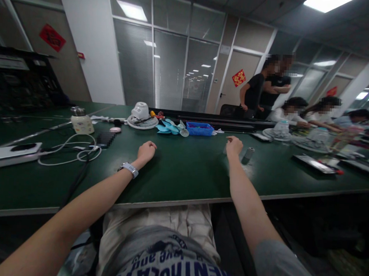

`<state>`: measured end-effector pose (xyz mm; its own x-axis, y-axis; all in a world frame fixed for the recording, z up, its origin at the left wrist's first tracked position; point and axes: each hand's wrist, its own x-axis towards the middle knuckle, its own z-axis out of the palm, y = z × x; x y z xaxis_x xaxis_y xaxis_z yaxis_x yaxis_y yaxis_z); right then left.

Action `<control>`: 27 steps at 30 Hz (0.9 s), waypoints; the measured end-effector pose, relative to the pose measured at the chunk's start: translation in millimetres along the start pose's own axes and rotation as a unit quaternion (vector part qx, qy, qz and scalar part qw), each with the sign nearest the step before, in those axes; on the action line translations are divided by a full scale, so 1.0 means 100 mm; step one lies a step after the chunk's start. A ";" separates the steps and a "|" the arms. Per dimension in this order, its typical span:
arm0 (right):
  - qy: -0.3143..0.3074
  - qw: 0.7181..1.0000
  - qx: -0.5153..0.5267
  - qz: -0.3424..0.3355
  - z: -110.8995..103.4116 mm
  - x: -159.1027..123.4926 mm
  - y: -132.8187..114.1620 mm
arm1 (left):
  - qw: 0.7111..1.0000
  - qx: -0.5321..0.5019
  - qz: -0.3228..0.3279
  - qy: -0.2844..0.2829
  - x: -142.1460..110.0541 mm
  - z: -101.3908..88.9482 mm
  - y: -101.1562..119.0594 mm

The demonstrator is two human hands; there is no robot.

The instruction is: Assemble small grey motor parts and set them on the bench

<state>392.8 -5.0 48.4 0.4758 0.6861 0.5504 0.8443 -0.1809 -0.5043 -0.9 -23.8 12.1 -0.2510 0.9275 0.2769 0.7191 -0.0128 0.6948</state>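
My left hand [146, 151] rests above the green table with its fingers curled in, and nothing shows in it. To its upper right lie light blue fan blades [169, 127]. My right hand [234, 147] is closed, its fingers bent toward the left. A pale, blurred thing shows at the left side of its fingers, too unclear to name. Just right of this hand a small grey cylinder [248, 154], which looks like a battery, stands on the table, apart from the fingers.
A blue basket [199, 129] and a white fan part [140, 118] stand at the back. On the left are a cream bottle [82, 122], white cables and a phone [105, 139]. A flat tray [314, 164] lies on the right. Several people sit or stand at the far right.
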 end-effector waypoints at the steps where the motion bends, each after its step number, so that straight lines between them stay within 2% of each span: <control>1: -0.002 1.000 0.001 0.006 0.00 0.00 0.00 | 1.000 0.000 0.000 0.001 0.00 0.00 0.00; 15: -0.021 1.000 -0.005 0.013 0.06 0.02 0.01 | 1.000 0.009 0.012 0.004 0.00 0.01 0.00; 20: -0.008 0.999 -0.033 0.032 0.04 0.00 -0.02 | 1.000 0.005 0.010 -0.005 0.01 0.01 0.00; 22: -0.026 0.997 -0.045 0.064 0.03 -0.02 -0.04 | 1.000 0.003 0.010 -0.006 0.01 0.02 -0.01; 25: -0.090 0.988 -0.052 0.118 0.03 -0.05 -0.04 | 1.000 -0.002 0.015 -0.007 0.01 0.02 -0.01; 27: -0.109 0.984 -0.056 0.126 0.04 -0.06 -0.02 | 1.000 -0.004 0.020 -0.008 0.00 0.01 -0.01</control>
<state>387.0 -6.0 42.9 0.6195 0.7421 0.2559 0.7344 -0.4327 -0.5230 -0.6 -23.3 10.8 -0.2122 0.9317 0.2947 0.7234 -0.0530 0.6884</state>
